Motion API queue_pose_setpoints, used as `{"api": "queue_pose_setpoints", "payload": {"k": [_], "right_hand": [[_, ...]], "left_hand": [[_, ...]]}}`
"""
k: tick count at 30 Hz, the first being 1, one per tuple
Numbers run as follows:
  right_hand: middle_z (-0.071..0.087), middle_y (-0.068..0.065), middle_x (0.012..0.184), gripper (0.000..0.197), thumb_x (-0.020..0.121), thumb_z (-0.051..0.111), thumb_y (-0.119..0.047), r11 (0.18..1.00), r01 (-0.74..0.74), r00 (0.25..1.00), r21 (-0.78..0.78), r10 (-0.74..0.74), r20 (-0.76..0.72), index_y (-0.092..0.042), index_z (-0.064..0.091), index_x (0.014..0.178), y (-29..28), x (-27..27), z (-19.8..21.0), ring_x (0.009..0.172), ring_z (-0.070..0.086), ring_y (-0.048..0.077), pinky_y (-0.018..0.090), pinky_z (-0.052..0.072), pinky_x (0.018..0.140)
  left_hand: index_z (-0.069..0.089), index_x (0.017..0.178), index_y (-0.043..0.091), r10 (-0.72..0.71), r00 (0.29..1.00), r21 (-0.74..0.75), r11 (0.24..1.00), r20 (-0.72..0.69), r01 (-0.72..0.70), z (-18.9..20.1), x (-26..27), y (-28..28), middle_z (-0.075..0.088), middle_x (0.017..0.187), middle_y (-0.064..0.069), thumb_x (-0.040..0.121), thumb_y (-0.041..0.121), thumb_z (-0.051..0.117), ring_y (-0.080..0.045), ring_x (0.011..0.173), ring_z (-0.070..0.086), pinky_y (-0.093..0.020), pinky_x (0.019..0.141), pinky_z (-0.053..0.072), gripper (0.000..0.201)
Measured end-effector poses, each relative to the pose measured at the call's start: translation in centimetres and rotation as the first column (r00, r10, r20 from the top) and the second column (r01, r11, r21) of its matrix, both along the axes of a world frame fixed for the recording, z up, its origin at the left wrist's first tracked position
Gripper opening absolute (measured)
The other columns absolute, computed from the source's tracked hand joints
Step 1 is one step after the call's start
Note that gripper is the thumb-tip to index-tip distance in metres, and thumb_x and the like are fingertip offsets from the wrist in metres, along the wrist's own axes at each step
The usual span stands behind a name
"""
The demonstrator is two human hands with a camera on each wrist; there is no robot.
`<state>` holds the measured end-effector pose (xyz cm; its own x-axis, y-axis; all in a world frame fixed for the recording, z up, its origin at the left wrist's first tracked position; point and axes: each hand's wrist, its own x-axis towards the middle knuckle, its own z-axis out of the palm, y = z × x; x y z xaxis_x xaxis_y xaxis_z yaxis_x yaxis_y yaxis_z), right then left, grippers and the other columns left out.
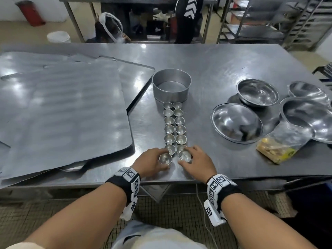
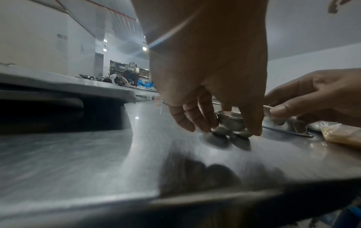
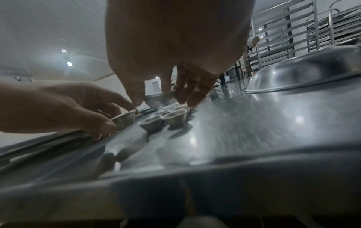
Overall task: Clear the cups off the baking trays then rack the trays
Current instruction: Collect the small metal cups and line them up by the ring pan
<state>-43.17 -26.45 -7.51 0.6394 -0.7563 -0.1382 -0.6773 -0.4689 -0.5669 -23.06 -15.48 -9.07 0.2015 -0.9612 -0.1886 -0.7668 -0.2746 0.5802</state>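
Several small metal cups (image 1: 174, 125) stand in two rows on the steel table, running back to a round cake tin (image 1: 171, 85). At the near end my left hand (image 1: 152, 162) pinches one cup (image 1: 165, 158) just above the table; in the left wrist view the same cup (image 2: 230, 119) sits between thumb and fingers of my left hand (image 2: 215, 117). My right hand (image 1: 195, 162) pinches another cup (image 1: 185, 156), seen in the right wrist view as a cup (image 3: 159, 98) held by my right hand (image 3: 162, 92). Flat baking trays (image 1: 59, 108) lie stacked at the left, bare.
Steel bowls (image 1: 236, 122) and an upturned bowl (image 1: 257, 92) sit at the right, with a bag of yellow food (image 1: 276, 150) near the front edge. A tray rack (image 1: 305, 20) stands at the back right. A person stands behind the far table (image 1: 188, 18).
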Motion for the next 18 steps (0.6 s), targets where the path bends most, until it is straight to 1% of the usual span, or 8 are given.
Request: {"api": "queue_pose_setpoints", "payload": {"k": [2,5,9,12,14,16,18], "right_hand": [[0.053,-0.013,0.123,0.06,0.084,0.07,-0.054,1.0,0.001,1.0,0.014,0.0,-0.018,-0.03,0.056,0.137,0.6,-0.7,-0.6,0.104,0.059,0.011,0.032,0.051,0.094],[0.052,-0.011,0.128,0.065,0.084,0.07,-0.054,0.999,-0.016,0.998,0.033,0.018,-0.066,-0.027,0.053,0.141,1.4,-1.4,-1.6,0.109,0.058,0.013,0.031,0.049,0.096],[0.054,-0.008,0.135,0.066,0.084,0.073,-0.048,0.999,-0.003,0.996,0.055,0.008,-0.089,-0.025,0.052,0.142,1.8,-1.7,-2.3,0.118,0.057,0.017,0.032,0.045,0.1],[0.058,-0.009,0.135,0.064,0.082,0.078,-0.043,0.996,0.045,0.997,0.073,-0.04,-0.062,-0.026,0.054,0.139,1.9,-1.7,-2.6,0.118,0.058,0.015,0.031,0.044,0.101],[0.059,-0.009,0.132,0.064,0.079,0.079,-0.043,0.993,0.073,0.997,0.089,-0.069,-0.045,-0.028,0.055,0.137,1.9,-1.5,-2.6,0.116,0.059,0.016,0.032,0.046,0.099],[0.06,-0.01,0.127,0.067,0.075,0.081,-0.047,0.991,0.097,0.995,0.095,-0.094,-0.033,-0.03,0.054,0.134,1.8,-1.6,-2.7,0.112,0.06,0.015,0.034,0.049,0.097],[0.059,-0.011,0.127,0.072,0.073,0.082,-0.05,0.989,0.112,0.994,0.101,-0.11,-0.029,-0.031,0.053,0.135,1.7,-1.8,-2.9,0.111,0.061,0.012,0.037,0.052,0.097]], "left_hand": [[0.06,0.125,0.04,-0.011,1.0,-0.004,1.0,0.008,0.011,-0.4,-0.5,0.5,0.069,0.11,0.013,0.077,0.059,0.072,-0.01,0.098,0.064,-0.032,0.085,0.052,0.053],[0.061,0.127,0.038,-0.029,0.999,-0.018,0.999,-0.027,0.028,-0.8,-1.2,1.0,0.07,0.108,0.009,0.077,0.054,0.074,-0.011,0.094,0.064,-0.031,0.083,0.052,0.053],[0.058,0.13,0.035,-0.033,0.999,-0.016,0.999,-0.02,0.033,-1.3,-1.6,1.3,0.069,0.111,0.006,0.079,0.05,0.075,-0.014,0.098,0.065,-0.035,0.085,0.053,0.056],[0.055,0.131,0.037,-0.02,0.999,-0.034,0.999,-0.027,0.019,-1.2,-1.8,1.3,0.069,0.105,0.007,0.079,0.051,0.075,-0.013,0.091,0.064,-0.035,0.081,0.053,0.058],[0.054,0.132,0.035,-0.005,0.999,-0.039,0.999,-0.033,0.004,-1.1,-1.8,1.3,0.067,0.102,0.009,0.077,0.048,0.078,-0.011,0.088,0.062,-0.034,0.079,0.052,0.061],[0.053,0.136,0.032,0.02,0.999,-0.034,0.999,-0.039,-0.021,-1.2,-1.7,1.5,0.062,0.097,0.012,0.075,0.046,0.082,-0.008,0.084,0.058,-0.028,0.075,0.048,0.069],[0.053,0.135,0.026,0.06,0.997,-0.019,0.998,-0.044,-0.061,-1.4,-1.6,1.7,0.062,0.093,0.011,0.072,0.047,0.085,-0.009,0.081,0.058,-0.026,0.074,0.047,0.074]]}}
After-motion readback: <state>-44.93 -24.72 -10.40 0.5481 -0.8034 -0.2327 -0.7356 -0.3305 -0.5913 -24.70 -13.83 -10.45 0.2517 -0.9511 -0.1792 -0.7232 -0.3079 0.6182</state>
